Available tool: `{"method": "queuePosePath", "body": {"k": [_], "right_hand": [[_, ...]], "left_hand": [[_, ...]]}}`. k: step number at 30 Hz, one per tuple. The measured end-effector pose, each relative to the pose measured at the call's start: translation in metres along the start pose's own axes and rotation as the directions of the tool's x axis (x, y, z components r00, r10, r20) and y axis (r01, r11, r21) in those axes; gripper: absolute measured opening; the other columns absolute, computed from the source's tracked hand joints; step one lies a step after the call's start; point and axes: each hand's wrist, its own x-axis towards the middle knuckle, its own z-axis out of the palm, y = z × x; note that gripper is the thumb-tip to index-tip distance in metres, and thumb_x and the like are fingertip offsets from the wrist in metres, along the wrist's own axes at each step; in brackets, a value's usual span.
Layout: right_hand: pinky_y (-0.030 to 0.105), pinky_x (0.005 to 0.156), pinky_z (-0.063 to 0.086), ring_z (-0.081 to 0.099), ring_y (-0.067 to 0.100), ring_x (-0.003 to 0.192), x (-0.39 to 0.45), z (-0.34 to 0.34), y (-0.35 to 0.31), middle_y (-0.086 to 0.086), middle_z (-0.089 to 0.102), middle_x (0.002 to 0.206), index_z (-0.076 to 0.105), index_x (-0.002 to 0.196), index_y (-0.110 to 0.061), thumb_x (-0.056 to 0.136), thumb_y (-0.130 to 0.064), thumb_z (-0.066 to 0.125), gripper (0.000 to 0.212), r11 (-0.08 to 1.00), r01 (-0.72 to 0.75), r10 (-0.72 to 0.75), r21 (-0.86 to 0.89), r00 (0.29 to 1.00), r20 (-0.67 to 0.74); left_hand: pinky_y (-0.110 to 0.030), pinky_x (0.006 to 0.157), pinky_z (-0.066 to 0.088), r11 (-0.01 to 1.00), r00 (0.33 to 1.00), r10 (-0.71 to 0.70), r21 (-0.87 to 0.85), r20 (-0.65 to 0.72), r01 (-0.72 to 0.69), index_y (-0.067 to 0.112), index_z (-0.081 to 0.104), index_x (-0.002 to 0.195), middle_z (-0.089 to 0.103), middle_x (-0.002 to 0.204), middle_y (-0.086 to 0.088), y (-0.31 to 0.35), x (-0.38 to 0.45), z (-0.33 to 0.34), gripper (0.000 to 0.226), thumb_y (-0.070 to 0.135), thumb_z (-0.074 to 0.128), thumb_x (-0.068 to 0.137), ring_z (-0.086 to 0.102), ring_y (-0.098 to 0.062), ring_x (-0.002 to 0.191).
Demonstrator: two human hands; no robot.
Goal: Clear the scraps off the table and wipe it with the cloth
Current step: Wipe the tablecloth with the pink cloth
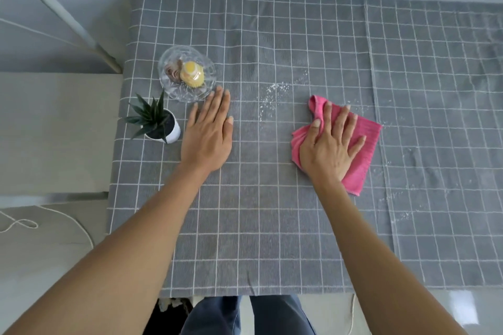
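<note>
Checked table point(272, 198), glass dish point(174, 90) holding cupcake point(192, 75)

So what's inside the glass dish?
The glass dish holds a yellow cupcake and a brownish scrap beside it. Whatever lies under the cupcake is hidden.

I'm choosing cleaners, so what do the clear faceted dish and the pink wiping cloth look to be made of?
The clear faceted dish looks like cut glass, or possibly moulded plastic: transparent, with glinting ridged facets. The pink wiping cloth looks like soft matte microfibre or terry: fuzzy surface, stitched edge, bunched folds under the right hand.
</note>
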Motion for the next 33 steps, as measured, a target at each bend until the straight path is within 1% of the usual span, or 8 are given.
{"method": "queuePosePath", "body": {"k": [4, 8, 15, 18, 22, 26, 28, 33], "right_hand": [[0.051, 0.116, -0.014, -0.016, 0.019, 0.147, 0.005, 0.008, -0.033, -0.002, -0.011, 0.161, -0.002, 0.152, -0.036, 0.101, -0.046, 0.006, 0.053, 0.988, 0.154, -0.153, -0.023, 0.987, 0.059], [0.052, 0.115, -0.015, -0.019, 0.019, 0.146, 0.005, 0.026, -0.08, -0.004, -0.015, 0.16, -0.006, 0.152, -0.035, 0.101, -0.047, 0.004, 0.054, 0.891, 0.449, -0.434, -0.064, 0.886, 0.161], [0.051, 0.118, -0.007, -0.006, 0.017, 0.148, 0.021, 0.022, -0.078, -0.008, -0.002, 0.161, 0.005, 0.153, -0.036, 0.099, -0.05, 0.003, 0.056, 0.811, 0.581, -0.564, -0.062, 0.807, 0.175], [0.051, 0.117, -0.009, -0.011, 0.017, 0.147, 0.054, 0.011, -0.059, -0.007, -0.009, 0.16, -0.002, 0.152, -0.038, 0.098, -0.054, -0.001, 0.056, 0.843, 0.521, -0.501, -0.135, 0.851, 0.161], [0.053, 0.117, -0.008, -0.011, 0.02, 0.147, 0.102, -0.009, -0.02, -0.005, -0.009, 0.161, -0.004, 0.151, -0.039, 0.098, -0.056, 0.0, 0.056, 0.955, 0.256, -0.246, -0.149, 0.966, 0.083], [0.053, 0.116, -0.01, -0.011, 0.02, 0.148, 0.098, -0.005, -0.031, -0.003, -0.007, 0.162, 0.002, 0.153, -0.036, 0.1, -0.049, 0.008, 0.054, 0.991, 0.114, -0.112, -0.074, 0.993, 0.03], [0.055, 0.115, -0.011, -0.014, 0.021, 0.147, 0.081, 0.001, -0.046, -0.002, -0.012, 0.161, -0.003, 0.153, -0.034, 0.1, -0.048, 0.007, 0.055, 0.99, 0.117, -0.113, -0.076, 0.992, 0.048], [0.052, 0.114, -0.016, -0.015, 0.02, 0.147, 0.015, 0.026, -0.083, -0.003, -0.014, 0.16, -0.004, 0.152, -0.035, 0.101, -0.046, 0.009, 0.054, 0.924, 0.376, -0.364, -0.076, 0.922, 0.134]], "left_hand": [[-0.038, 0.121, -0.001, 1.0, 1.0, -0.012, 0.015, 0.003, 0.012, 0.017, 0.005, 0.154, 0.001, 0.161, 0.002, 0.001, 0.0, 0.0, 0.054, 0.031, 0.014, 0.102, -0.001, -0.009, 0.147], [-0.037, 0.12, -0.002, 0.999, 1.0, -0.017, 0.046, 0.005, 0.017, 0.014, 0.007, 0.154, 0.003, 0.161, 0.001, 0.002, 0.001, -0.001, 0.055, 0.03, 0.011, 0.101, 0.001, -0.01, 0.148], [-0.036, 0.121, 0.0, 0.998, 1.0, -0.019, 0.054, 0.014, 0.018, 0.014, 0.005, 0.154, 0.002, 0.161, 0.001, 0.003, 0.001, -0.003, 0.056, 0.032, 0.007, 0.101, 0.001, -0.009, 0.148], [-0.035, 0.121, -0.003, 0.999, 0.999, -0.024, 0.043, 0.024, 0.023, 0.016, 0.001, 0.153, -0.003, 0.161, 0.002, 0.002, 0.001, -0.003, 0.055, 0.031, 0.007, 0.101, -0.003, -0.008, 0.147], [-0.036, 0.121, -0.001, 0.999, 0.999, -0.027, 0.04, 0.027, 0.026, 0.017, 0.0, 0.153, -0.004, 0.161, 0.003, 0.002, 0.001, -0.002, 0.055, 0.031, 0.007, 0.101, -0.004, -0.008, 0.147], [-0.035, 0.121, -0.002, 0.998, 0.999, -0.037, 0.058, 0.025, 0.036, 0.016, -0.001, 0.153, -0.004, 0.161, 0.003, 0.002, 0.001, -0.003, 0.056, 0.031, 0.005, 0.1, -0.004, -0.008, 0.147], [-0.034, 0.12, -0.003, 0.997, 0.999, -0.037, 0.07, 0.019, 0.035, 0.016, -0.001, 0.153, -0.004, 0.161, 0.002, 0.003, 0.001, -0.003, 0.056, 0.032, 0.004, 0.099, -0.004, -0.009, 0.147], [-0.035, 0.121, -0.002, 0.996, 0.999, -0.032, 0.08, 0.015, 0.031, 0.015, 0.001, 0.153, -0.003, 0.161, 0.001, 0.004, 0.001, -0.003, 0.057, 0.032, 0.005, 0.099, -0.004, -0.008, 0.147]]}}
